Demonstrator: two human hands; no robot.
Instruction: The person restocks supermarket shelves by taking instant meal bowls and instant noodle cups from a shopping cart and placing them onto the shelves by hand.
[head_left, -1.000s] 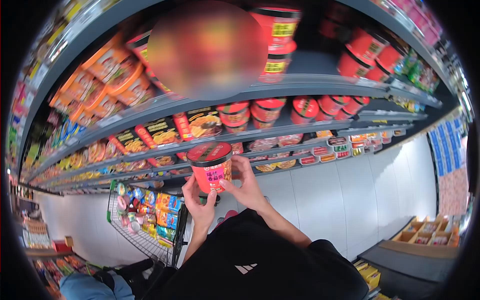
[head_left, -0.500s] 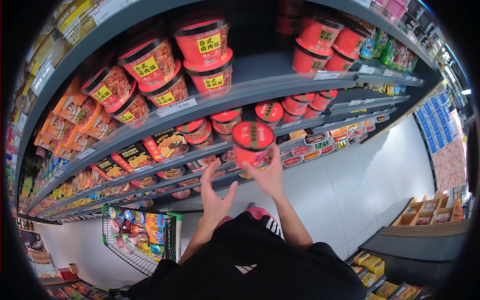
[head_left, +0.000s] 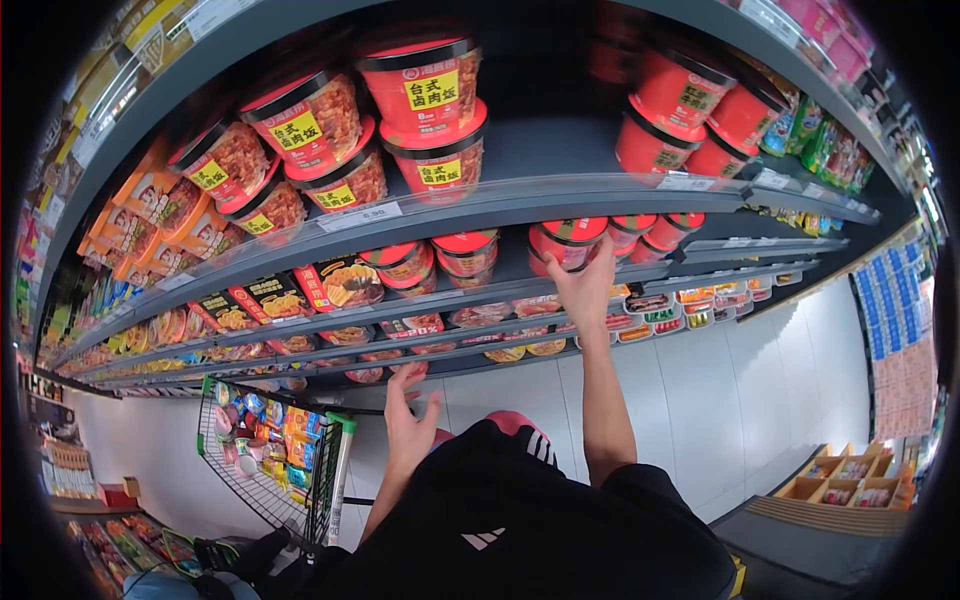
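Note:
My right hand (head_left: 584,288) reaches to the second shelf and grips a red instant-food tub (head_left: 566,246) with a dark rim. The tub is at the shelf's front, just left of similar red tubs (head_left: 672,232). My fingers cover part of its right side. Lower down, my left hand (head_left: 408,418) hovers in front of the lower shelves with its fingers apart and nothing in it. To the left on that second shelf stand more tubs (head_left: 466,257) and black-and-red boxes (head_left: 338,284).
Above, the upper shelf's front edge (head_left: 520,192) overhangs, with stacked red tubs (head_left: 432,95) on it. A wire shopping cart (head_left: 325,470) holding colourful packages stands at lower left. At lower right is a wooden divided display (head_left: 815,490); the pale tiled floor (head_left: 690,400) runs below the shelves.
My right hand has moved up and right, taking the red tub from in front of the shelves onto the second shelf. My left hand has dropped lower, away from the tub.

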